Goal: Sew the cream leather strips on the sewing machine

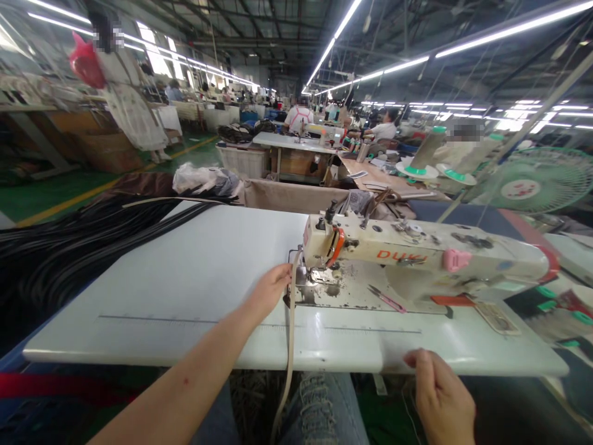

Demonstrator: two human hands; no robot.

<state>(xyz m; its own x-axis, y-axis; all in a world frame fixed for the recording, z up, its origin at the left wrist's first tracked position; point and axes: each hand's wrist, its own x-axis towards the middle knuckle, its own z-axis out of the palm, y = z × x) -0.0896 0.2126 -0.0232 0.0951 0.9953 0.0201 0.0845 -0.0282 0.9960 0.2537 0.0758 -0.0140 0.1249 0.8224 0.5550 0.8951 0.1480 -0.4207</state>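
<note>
A white sewing machine (417, 250) stands on a white table (185, 290). A beige strap (291, 334) runs from under the machine's needle area, over the table's front edge and down toward my lap. My left hand (271, 290) rests on the table beside the strap near the needle, fingers closed around or against the strap. My right hand (440, 395) is at the table's front edge, fingers curled; what it pinches, if anything, is too small to name. Pink-handled snips (386, 301) lie on the machine bed.
A heap of black straps (69, 247) lies on the left. Thread cones (428, 148) and a green fan (542, 182) stand at the right. A beige cloth bin (287, 194) sits behind the table. Other people work at distant sewing tables (296, 141).
</note>
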